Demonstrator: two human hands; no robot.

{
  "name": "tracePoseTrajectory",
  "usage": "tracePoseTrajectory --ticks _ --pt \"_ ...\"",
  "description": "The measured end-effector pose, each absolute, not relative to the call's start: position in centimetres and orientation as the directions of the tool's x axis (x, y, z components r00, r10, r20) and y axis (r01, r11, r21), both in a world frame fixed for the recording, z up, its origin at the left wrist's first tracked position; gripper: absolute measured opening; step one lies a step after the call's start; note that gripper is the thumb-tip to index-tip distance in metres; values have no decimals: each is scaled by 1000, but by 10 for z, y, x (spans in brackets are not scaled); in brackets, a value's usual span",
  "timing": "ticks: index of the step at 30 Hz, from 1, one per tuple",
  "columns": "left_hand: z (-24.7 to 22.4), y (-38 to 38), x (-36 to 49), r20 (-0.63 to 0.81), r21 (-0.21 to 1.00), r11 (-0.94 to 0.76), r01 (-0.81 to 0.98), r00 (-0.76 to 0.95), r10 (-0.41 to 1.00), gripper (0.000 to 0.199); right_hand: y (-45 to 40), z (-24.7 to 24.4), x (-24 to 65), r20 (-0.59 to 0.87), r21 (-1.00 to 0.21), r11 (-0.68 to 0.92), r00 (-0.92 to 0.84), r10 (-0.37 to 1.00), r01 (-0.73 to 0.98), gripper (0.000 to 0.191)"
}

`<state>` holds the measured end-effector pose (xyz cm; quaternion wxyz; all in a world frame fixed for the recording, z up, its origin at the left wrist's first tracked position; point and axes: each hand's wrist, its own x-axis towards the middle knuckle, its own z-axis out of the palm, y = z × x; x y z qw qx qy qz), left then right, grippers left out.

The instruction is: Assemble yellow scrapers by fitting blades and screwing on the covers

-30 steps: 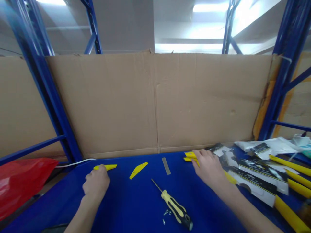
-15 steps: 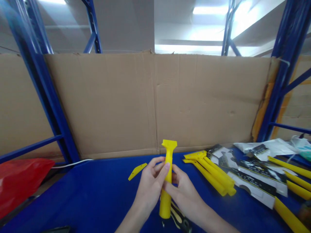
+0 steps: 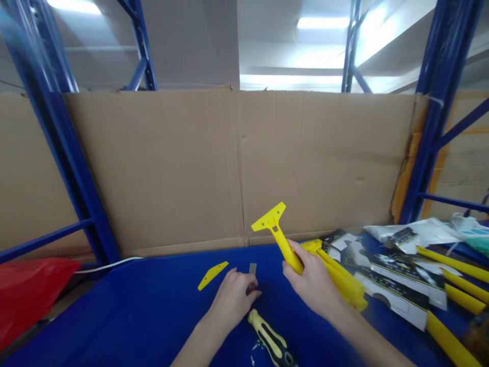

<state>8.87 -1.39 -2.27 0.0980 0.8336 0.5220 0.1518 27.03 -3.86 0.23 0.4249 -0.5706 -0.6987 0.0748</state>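
Observation:
My right hand (image 3: pixel 311 275) is closed round the handle of a yellow scraper (image 3: pixel 284 243), its wide two-holed head up and tilted left. Low over the blue table, my left hand (image 3: pixel 237 293) has its fingers curled beside a small grey metal blade (image 3: pixel 252 269) that sticks out past them; its lower end is hidden. A flat yellow plate (image 3: pixel 212 275) lies left of that hand. Just below the hands rests a black and cream screwdriver (image 3: pixel 269 339), with small screws (image 3: pixel 256 346) at its left.
Yellow scraper handles (image 3: pixel 346 280) lie right of my right hand. Black and white cards (image 3: pixel 397 293), more yellow handles (image 3: pixel 451 336) and plastic bags (image 3: pixel 416 230) cover the far right. Cardboard (image 3: pixel 160 168) stands behind the blue table (image 3: pixel 137 311); a red bag (image 3: pixel 34 295) is at left.
My hands have moved apart. The left has let go of the yellow scraper and come down beside the grey blade; the right has carried the scraper up and right, turning its head. The screwdriver shows more fully.

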Motion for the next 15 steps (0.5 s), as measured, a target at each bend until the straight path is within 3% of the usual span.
tracePoseTrajectory --ticks 3,5,9,12,15 --pt "-17 -16 87 132 239 -233 943 206 970 17 -39 1 269 521 -573 373 -27 853 730 44" --pt "-15 -15 84 139 262 -109 959 74 987 17 -39 -1 268 499 -557 353 -37 866 752 45" --pt "-18 -6 68 103 405 -22 914 -22 994 3 -40 -3 267 419 -494 229 -1 908 838 29" --pt "-24 3 52 39 555 -17 832 -6 999 10 -40 -4 269 431 -451 247 -33 902 858 25" --pt "-23 8 37 44 692 -26 721 -5 999 4 -38 -6 272 411 -441 247 -50 910 863 14"
